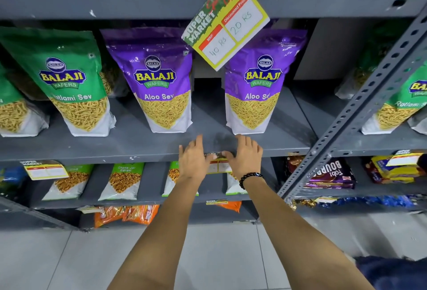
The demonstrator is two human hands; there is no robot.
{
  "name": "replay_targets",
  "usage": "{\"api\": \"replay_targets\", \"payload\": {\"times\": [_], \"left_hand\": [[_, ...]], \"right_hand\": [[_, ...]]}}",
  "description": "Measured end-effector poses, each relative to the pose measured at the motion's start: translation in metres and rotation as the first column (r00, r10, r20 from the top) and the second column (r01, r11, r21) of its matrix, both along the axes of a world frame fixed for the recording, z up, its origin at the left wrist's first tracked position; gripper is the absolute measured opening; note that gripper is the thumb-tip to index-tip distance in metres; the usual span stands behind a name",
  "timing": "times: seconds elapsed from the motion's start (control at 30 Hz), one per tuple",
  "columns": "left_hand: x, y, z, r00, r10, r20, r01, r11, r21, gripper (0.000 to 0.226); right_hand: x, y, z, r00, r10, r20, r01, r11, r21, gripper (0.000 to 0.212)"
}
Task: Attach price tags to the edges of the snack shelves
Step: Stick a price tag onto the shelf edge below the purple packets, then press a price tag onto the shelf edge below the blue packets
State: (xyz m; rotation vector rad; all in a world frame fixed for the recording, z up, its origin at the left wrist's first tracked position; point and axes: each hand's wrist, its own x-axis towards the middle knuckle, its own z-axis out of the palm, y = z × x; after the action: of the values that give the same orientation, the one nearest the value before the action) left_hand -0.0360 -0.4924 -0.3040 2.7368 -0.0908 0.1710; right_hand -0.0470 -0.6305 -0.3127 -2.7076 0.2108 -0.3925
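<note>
A yellow and red price tag (218,164) lies against the front edge of the grey middle shelf (138,154), below two purple Aloo Sev bags (254,86). My left hand (193,159) presses on the tag's left end and my right hand (246,156) on its right end, fingers spread flat over the shelf lip. Most of the tag is hidden under the hands. Another tag (225,20), marked 40 Rs and 20 Rs, hangs tilted from the upper shelf edge (115,0). A further tag (45,169) sits at the left on the same middle edge.
Green Ratlami Sev bags (69,77) stand left and far right. A perforated grey upright (360,107) runs diagonally on the right. Lower shelves hold snack packets, biscuit packs (330,174) and more tags. Tiled floor lies below.
</note>
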Motion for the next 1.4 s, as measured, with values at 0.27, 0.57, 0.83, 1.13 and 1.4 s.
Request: {"api": "replay_targets", "payload": {"times": [0.27,0.57,0.83,1.13,1.4], "left_hand": [[-0.025,0.032,0.069,0.908,-0.015,0.418,0.014,1.0,0.005,0.075],[-0.012,0.036,0.209,0.706,-0.009,0.708,0.05,0.998,-0.037,0.043],[-0.005,0.034,0.239,0.739,0.012,0.674,0.104,0.986,-0.131,0.013],[-0.009,0.04,0.257,0.672,-0.104,0.733,0.234,0.969,-0.076,0.014],[0.005,0.046,0.28,0.717,-0.293,0.633,0.299,0.949,0.1,0.01]], "right_hand": [[-0.031,0.004,0.083,0.927,0.102,0.36,-0.058,0.99,-0.131,0.064],[-0.015,0.016,0.248,0.746,0.149,0.649,0.005,0.973,-0.23,0.046],[0.003,0.017,0.312,0.797,0.213,0.565,-0.069,0.962,-0.266,0.013],[-0.002,0.005,0.308,0.795,0.239,0.558,-0.188,0.971,-0.148,0.011],[-0.003,-0.013,0.293,0.815,0.192,0.546,-0.25,0.968,0.034,0.013]]}}
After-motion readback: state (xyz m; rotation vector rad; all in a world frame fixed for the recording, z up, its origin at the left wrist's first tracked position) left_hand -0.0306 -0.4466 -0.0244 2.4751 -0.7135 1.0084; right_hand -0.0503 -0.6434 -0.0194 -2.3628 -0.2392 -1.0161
